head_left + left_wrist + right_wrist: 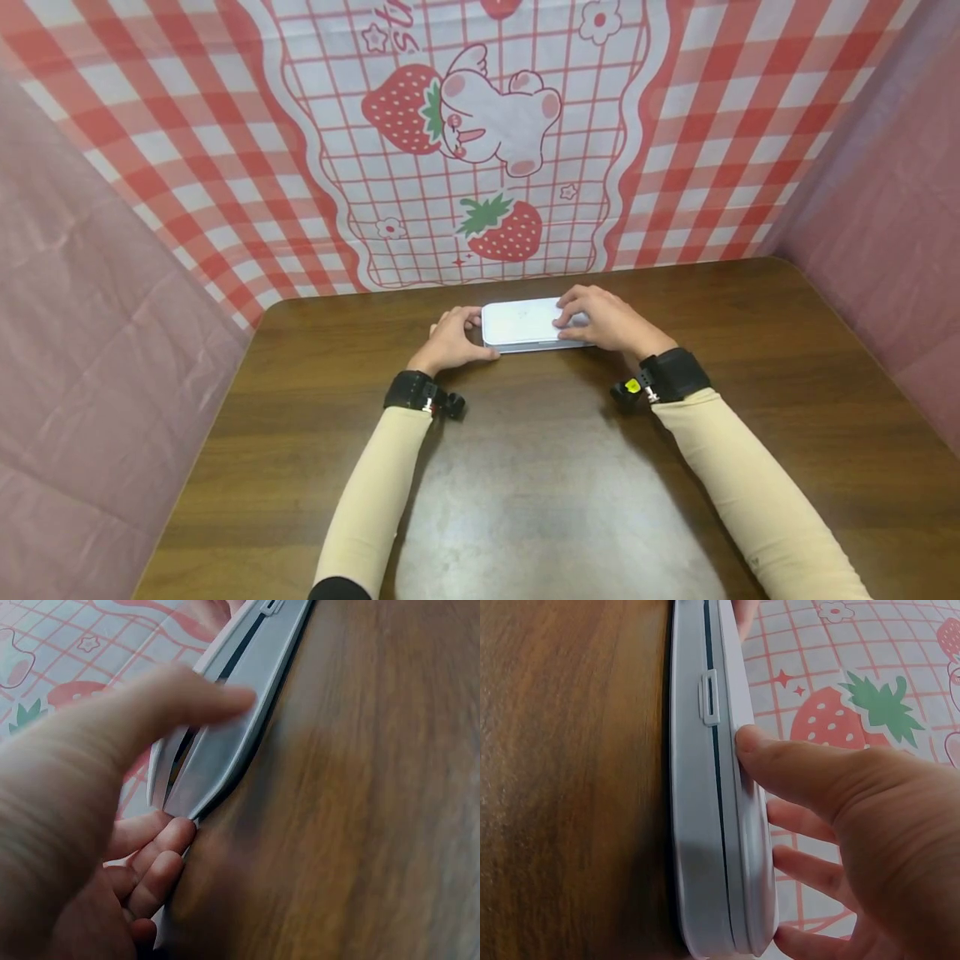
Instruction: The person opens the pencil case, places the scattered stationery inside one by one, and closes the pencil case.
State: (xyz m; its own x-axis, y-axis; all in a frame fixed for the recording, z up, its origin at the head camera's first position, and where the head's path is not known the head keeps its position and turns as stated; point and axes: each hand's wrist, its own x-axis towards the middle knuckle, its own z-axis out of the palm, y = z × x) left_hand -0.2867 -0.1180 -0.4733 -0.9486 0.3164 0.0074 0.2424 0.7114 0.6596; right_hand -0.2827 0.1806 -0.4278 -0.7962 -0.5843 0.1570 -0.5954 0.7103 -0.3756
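A long white lidded case (520, 323) lies near the back of the table, its latch (710, 697) on the front side. A dark gap runs between lid and base, wider at the left end in the left wrist view. My left hand (452, 340) spans the case's left end, fingers curled against the end corner. Its thumb, blurred in the left wrist view, overlaps the front wall. My right hand (600, 321) rests over the right part of the lid (756, 862), thumb at the lid's front edge and the other fingertips spread on its top.
The brown wooden table (525, 467) extends in front of the case. Close behind stands a red-and-white checked cloth (697, 150) with strawberry drawings. Pink cloth walls (97, 350) flank both sides. Black wrist straps (677, 374) with small cameras sit on both wrists.
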